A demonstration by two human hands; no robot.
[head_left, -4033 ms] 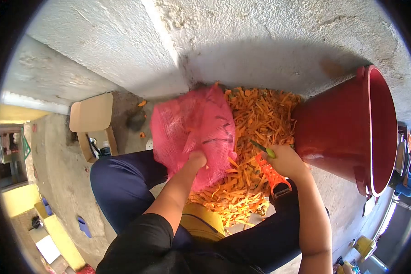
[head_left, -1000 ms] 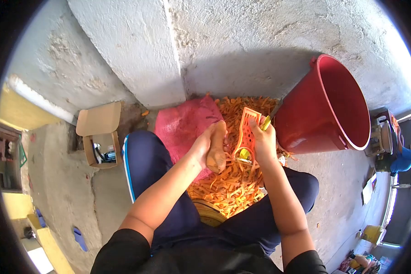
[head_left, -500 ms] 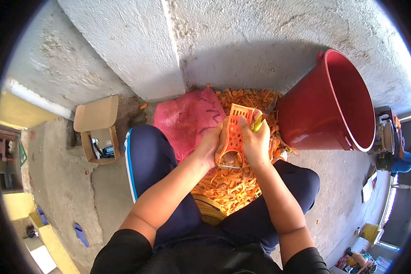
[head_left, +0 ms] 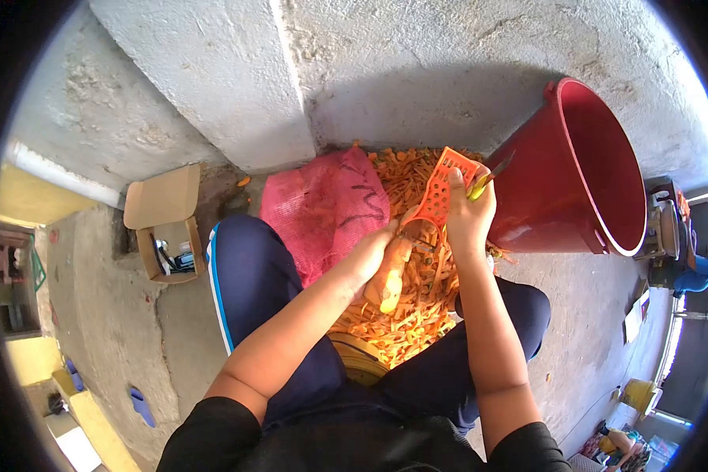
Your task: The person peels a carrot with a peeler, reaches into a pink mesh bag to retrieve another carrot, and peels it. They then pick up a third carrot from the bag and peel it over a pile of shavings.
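Note:
My left hand (head_left: 372,253) is wrapped round a pale orange, partly peeled root (head_left: 389,285), held slanting over a heap of orange peelings (head_left: 405,330). An orange peeler (head_left: 442,193) with a perforated handle is in my right hand (head_left: 472,211), its thumb on the handle. The peeler's blade end lies close to the root's upper end. A small yellow-green object (head_left: 478,187) sticks out between my right fingers; what it is cannot be made out. A pink mesh sack (head_left: 326,208) lies left of the peelings.
A large dark red bucket (head_left: 539,189) leans at the right by the wall (head_left: 417,71). An open cardboard box (head_left: 165,236) with small items stands at the left. Below the peelings shows a yellow round rim (head_left: 357,360). A purple slipper (head_left: 141,406) lies lower left.
My right hand and the peeler have moved up and to the right. The root now shows below the peeler, tilted downward in my left hand, with its bright peeled end in view.

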